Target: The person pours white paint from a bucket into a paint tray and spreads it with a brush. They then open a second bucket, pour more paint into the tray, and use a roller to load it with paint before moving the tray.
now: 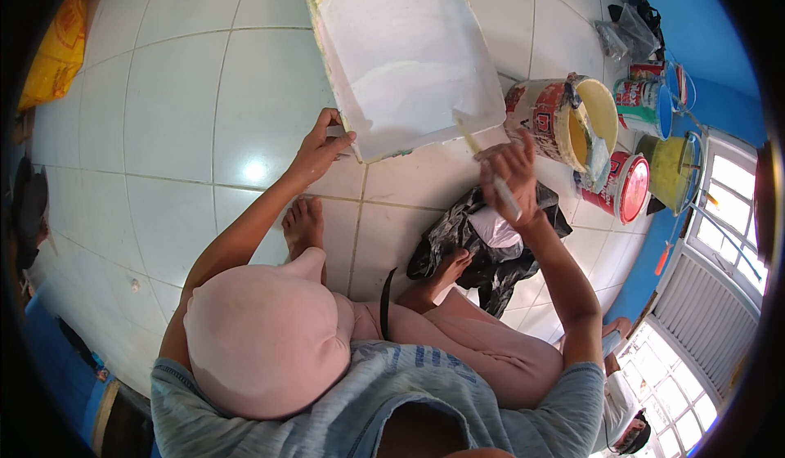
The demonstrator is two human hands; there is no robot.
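Floor: glossy white tiled floor (163,106) with thin grey grout lines, catching a bright glare spot near the left hand.
Room: blue wall (703,24) along the right side; a white louvred window (719,294) with panes sits at the lower right.
Person: seated on the floor, knees bent in pink trousers, bare feet on the tiles, grey-blue striped shirt.
Board: a square board (405,53) coated in white paint lies flat on the floor ahead of the person, its rim showing greenish and yellowish traces.
Left hand: the left hand (320,149) rests at the board's near left corner, its grip pinched on the edge there.
Right hand: the right hand (511,176) is closed around a pale paintbrush (491,168), whose tip reaches the board's near right edge.
Black bag: a crumpled black plastic bag (482,253) lies on the floor under the right forearm, with something white in its folds.
Large tin: 1 paint can (556,118) with a red and cream label stands tilted just right of the board, yellow paint inside.
Red tin: a smaller red can (621,188) sits just beside it, open mouth facing the camera.
Other tins: a green-and-red labelled can (646,102) and a yellow-green bucket (670,168) stand against the wall.
Yellow sack: a yellow bag (53,53) lies at the far left.
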